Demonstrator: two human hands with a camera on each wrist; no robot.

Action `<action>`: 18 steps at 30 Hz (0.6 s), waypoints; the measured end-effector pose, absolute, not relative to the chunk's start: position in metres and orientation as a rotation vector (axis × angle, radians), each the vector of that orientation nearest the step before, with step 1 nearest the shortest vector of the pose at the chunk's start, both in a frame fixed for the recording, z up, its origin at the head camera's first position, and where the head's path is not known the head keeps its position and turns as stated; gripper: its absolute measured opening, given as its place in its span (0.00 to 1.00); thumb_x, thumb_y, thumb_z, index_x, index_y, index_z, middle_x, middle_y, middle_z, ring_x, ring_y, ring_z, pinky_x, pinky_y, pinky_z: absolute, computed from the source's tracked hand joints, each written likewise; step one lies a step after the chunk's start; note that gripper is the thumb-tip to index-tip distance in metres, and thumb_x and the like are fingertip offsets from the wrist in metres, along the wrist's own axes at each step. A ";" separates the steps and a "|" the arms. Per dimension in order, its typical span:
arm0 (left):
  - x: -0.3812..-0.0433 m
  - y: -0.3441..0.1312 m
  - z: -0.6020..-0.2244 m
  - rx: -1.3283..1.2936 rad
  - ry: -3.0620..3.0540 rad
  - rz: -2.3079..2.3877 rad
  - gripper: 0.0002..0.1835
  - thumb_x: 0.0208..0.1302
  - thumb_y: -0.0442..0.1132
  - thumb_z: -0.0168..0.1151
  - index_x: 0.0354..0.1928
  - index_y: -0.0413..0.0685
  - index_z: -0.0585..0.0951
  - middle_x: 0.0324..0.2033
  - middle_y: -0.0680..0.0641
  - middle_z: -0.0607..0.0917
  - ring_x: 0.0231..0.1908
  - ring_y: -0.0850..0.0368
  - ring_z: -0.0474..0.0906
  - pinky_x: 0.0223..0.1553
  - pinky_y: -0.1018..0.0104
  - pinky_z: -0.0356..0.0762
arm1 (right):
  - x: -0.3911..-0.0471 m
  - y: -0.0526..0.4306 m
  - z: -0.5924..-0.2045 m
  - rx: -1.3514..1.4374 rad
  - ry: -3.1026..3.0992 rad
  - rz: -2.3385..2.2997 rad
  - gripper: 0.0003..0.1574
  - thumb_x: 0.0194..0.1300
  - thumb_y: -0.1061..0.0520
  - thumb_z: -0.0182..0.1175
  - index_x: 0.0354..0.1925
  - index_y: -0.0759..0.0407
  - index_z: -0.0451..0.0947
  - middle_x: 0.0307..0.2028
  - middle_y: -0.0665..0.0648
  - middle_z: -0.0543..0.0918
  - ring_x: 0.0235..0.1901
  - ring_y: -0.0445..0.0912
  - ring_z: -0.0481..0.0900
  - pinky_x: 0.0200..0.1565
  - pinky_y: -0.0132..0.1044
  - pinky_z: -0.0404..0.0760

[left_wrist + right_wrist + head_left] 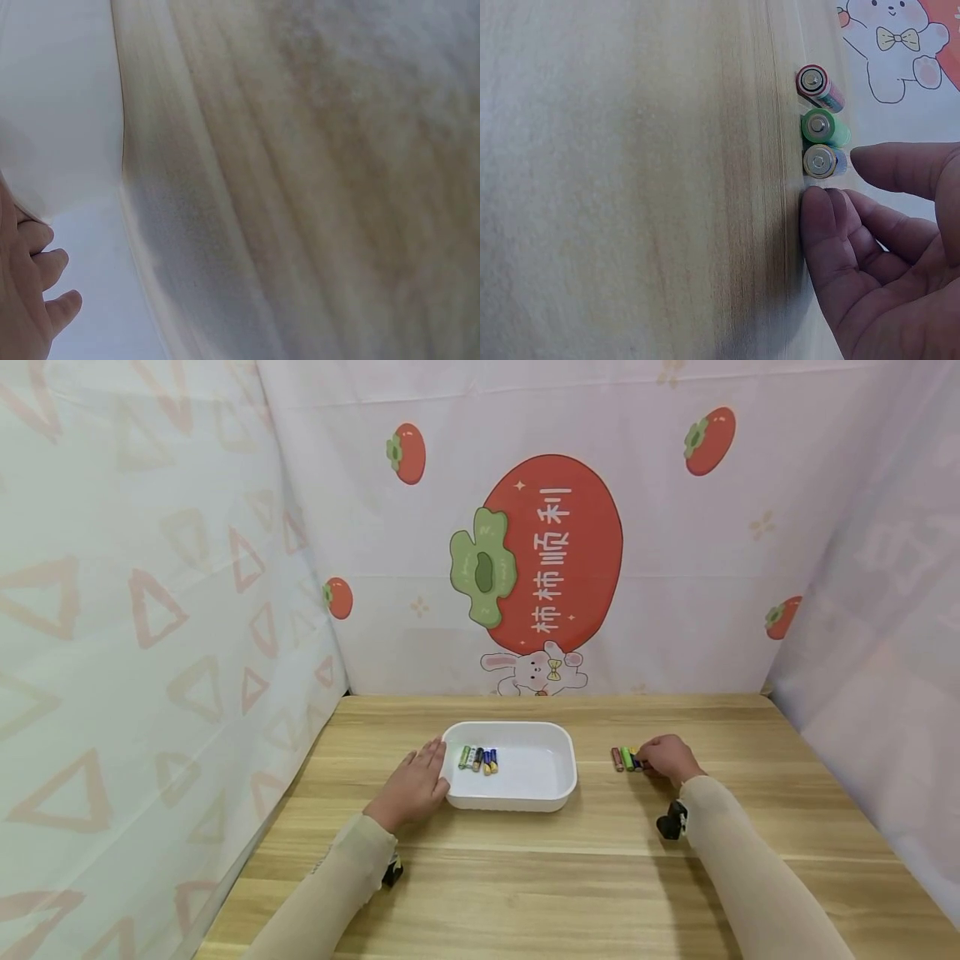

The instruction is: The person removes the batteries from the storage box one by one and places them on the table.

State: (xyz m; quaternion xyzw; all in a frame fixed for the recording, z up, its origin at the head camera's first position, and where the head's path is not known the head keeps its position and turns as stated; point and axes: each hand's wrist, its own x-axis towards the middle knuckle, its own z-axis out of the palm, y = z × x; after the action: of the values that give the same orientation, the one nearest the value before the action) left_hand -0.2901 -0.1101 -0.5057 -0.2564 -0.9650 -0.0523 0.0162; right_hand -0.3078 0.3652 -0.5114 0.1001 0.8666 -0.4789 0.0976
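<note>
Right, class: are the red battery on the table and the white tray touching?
Apart: the head view shows bare wooden table between the red battery and the white tray.

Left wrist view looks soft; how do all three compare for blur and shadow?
Left wrist: tabletop blurred toward the right, shadow lower down; right wrist: batteries fairly sharp, shadow beside the right hand; head: mostly crisp, shadow beside right forearm.

I can count one white tray at the centre of the frame, with five batteries inside. Towards the right, at least three more batteries are visible. Above, I count five printed persimmons and one rabbit.
</note>
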 end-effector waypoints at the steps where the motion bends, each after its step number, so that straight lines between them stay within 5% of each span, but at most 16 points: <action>1: -0.290 -0.110 -0.505 -0.799 -2.998 -0.168 0.35 0.74 0.45 0.42 0.74 0.33 0.50 0.73 0.38 0.53 0.73 0.45 0.48 0.69 0.47 0.49 | -0.308 0.365 -0.511 0.299 2.562 -1.421 0.20 0.66 0.61 0.57 0.50 0.77 0.76 0.34 0.62 0.81 0.31 0.47 0.79 0.33 0.38 0.83; 18: -0.290 -0.111 -0.506 -0.816 -2.989 -0.149 0.35 0.73 0.45 0.42 0.74 0.33 0.51 0.73 0.38 0.54 0.72 0.46 0.49 0.69 0.47 0.50 | -0.308 0.356 -0.488 0.194 2.579 -1.418 0.26 0.70 0.59 0.52 0.57 0.77 0.72 0.36 0.65 0.80 0.32 0.49 0.78 0.38 0.42 0.82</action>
State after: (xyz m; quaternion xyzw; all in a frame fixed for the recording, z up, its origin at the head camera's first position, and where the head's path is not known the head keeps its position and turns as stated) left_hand -0.2895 -0.1113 -0.5056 -0.2629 -0.9634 -0.0480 0.0199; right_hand -0.3077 0.3557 -0.4885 0.0654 0.8703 -0.4786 0.0960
